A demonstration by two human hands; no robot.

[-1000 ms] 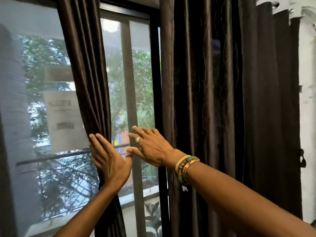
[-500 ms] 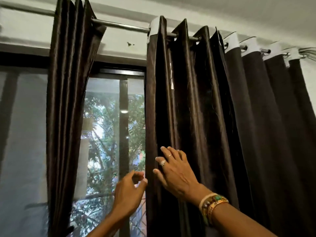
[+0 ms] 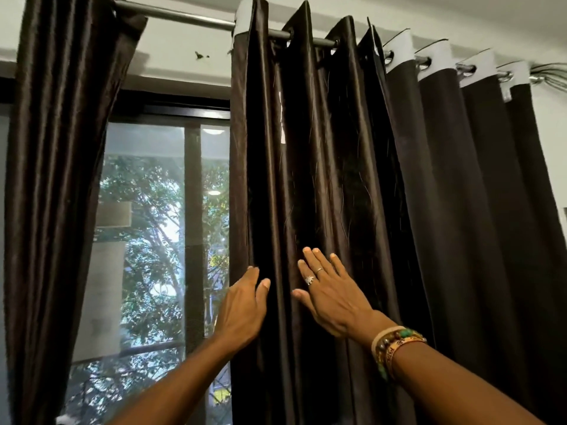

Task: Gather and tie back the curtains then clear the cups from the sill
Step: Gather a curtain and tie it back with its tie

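Note:
Two dark brown curtains hang from a metal rod (image 3: 184, 17). The left curtain (image 3: 58, 179) is bunched at the left of the window. The right curtain (image 3: 352, 179) covers the right half in folds. My left hand (image 3: 242, 311) rests at the right curtain's left edge, fingers reaching around that edge. My right hand (image 3: 331, 292), with rings and bracelets, lies flat and open on the folds just to the right. No cups and no sill are in view.
Between the curtains the window (image 3: 159, 225) shows a dark vertical frame bar (image 3: 192, 240) and trees outside. A white wall runs above the window. The rod's right end (image 3: 540, 76) nears the side wall.
My view has tilted up from the lower window to the rod. Both hands left the left curtain and the gap and moved right onto the right curtain.

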